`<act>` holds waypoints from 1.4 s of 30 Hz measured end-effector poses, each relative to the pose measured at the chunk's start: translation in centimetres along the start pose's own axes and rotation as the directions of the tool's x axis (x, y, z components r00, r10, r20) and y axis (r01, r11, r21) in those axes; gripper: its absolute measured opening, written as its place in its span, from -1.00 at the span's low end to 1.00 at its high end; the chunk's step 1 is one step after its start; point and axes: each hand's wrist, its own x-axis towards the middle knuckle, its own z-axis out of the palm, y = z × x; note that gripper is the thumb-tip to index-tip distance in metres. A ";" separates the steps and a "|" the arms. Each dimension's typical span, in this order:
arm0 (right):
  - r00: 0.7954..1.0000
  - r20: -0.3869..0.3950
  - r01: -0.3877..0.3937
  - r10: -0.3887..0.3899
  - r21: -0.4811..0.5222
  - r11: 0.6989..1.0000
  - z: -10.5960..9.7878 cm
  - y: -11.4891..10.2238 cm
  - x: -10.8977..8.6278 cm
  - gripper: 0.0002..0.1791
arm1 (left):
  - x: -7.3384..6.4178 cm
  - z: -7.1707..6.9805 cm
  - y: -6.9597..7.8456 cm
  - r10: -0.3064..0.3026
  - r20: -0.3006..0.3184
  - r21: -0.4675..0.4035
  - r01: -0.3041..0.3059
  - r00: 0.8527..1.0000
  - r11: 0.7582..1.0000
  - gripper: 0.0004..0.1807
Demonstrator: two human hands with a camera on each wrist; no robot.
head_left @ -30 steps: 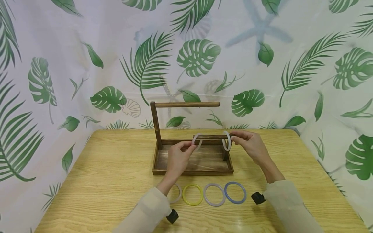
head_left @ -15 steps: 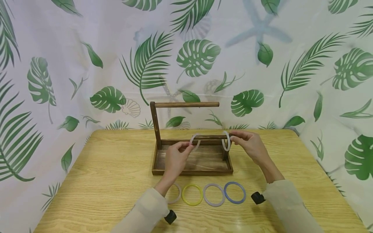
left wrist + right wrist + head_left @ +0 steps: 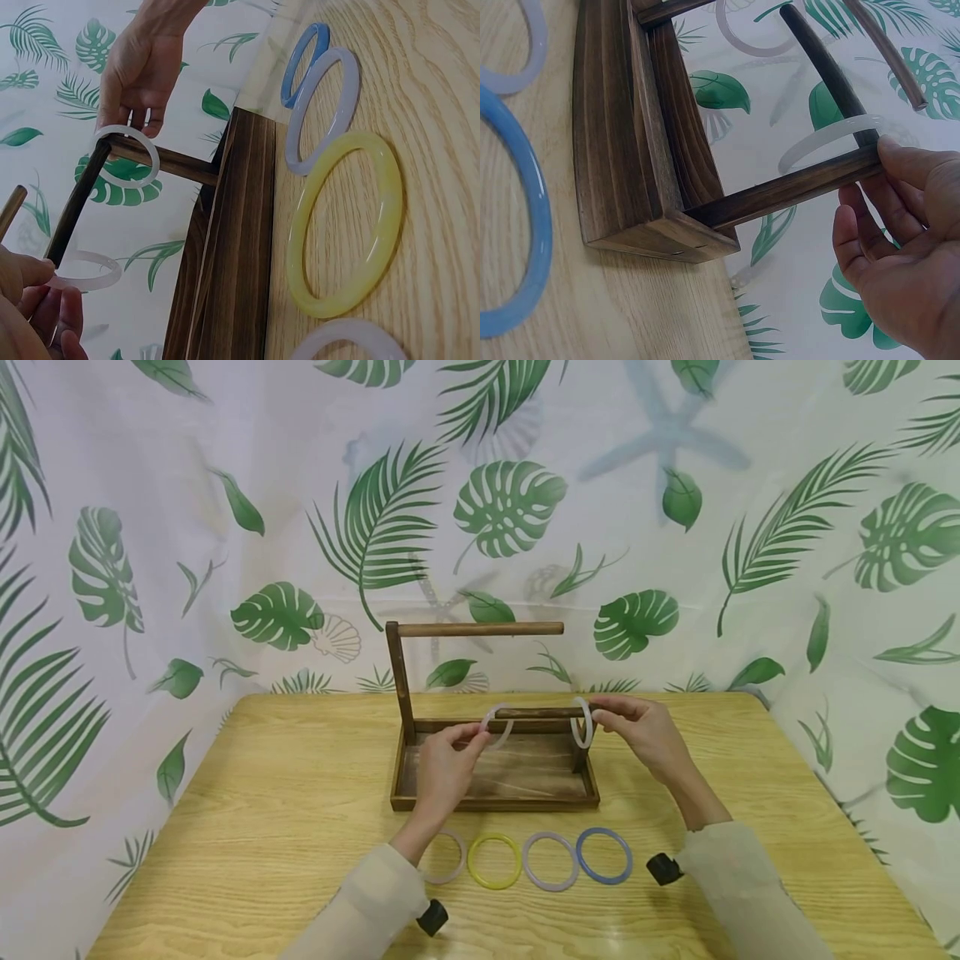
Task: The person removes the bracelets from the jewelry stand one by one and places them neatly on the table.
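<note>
On the worktop (image 3: 247,827) stands a dark wooden rack (image 3: 495,772) with a tall bar (image 3: 480,628) at the back and a low bar (image 3: 542,713) in front. The left hand (image 3: 442,768) pinches a pale white ring (image 3: 497,727) between thumb and fingertips, just at the free end of the low bar; whether the ring is on the bar or just off its tip cannot be told from these views. The right hand (image 3: 641,735) has its fingertips closed on a second white ring (image 3: 582,722), which hangs on the low bar close to the right-hand post. Four more rings lie flat in a row on the worktop, in front of the rack and near the person: a whitish ring (image 3: 442,857) partly behind the left sleeve, a yellow ring (image 3: 494,862), a pale lilac ring (image 3: 551,861) and a blue ring (image 3: 604,855). The work looks to be at an early stage: one ring is on the bar, one is at its tip, four lie untouched, and the tall bar carries nothing.
</note>
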 end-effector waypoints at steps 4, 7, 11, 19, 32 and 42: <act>1.000 0.000 0.001 -0.001 0.006 1.000 0.1 0.0 0.0 -0.56 | 0.0 -0.2 0.0 -0.018 -0.010 0.015 0.018 1.000 1.000 -0.76; 1.000 -0.003 -0.007 0.007 -0.002 1.000 0.1 0.0 -0.1 -0.56 | -0.1 -0.4 0.0 -0.026 -0.016 0.025 0.026 1.000 0.999 -0.76; 1.000 -0.004 -0.011 0.011 -0.018 1.000 0.1 0.2 0.0 -0.55 | -0.1 -0.7 -0.1 -0.024 -0.029 0.036 0.025 0.999 0.999 -0.77; 1.000 -0.008 -0.006 0.006 -0.025 1.000 0.0 0.6 -0.1 -0.52 | 0.0 -1.7 -0.7 -0.028 -0.042 0.029 0.029 0.999 0.999 -0.76; 1.000 -0.012 0.001 -0.001 -0.029 1.000 0.0 0.5 0.0 -0.52 | -0.2 -3.7 -1.1 -0.103 -0.034 -0.034 0.101 0.994 0.994 -0.76; 1.000 -0.004 0.004 -0.004 -0.006 1.000 0.0 0.1 0.0 -0.56 | -0.7 -4.8 -1.2 -0.092 -0.036 -0.071 0.090 0.995 0.993 -0.77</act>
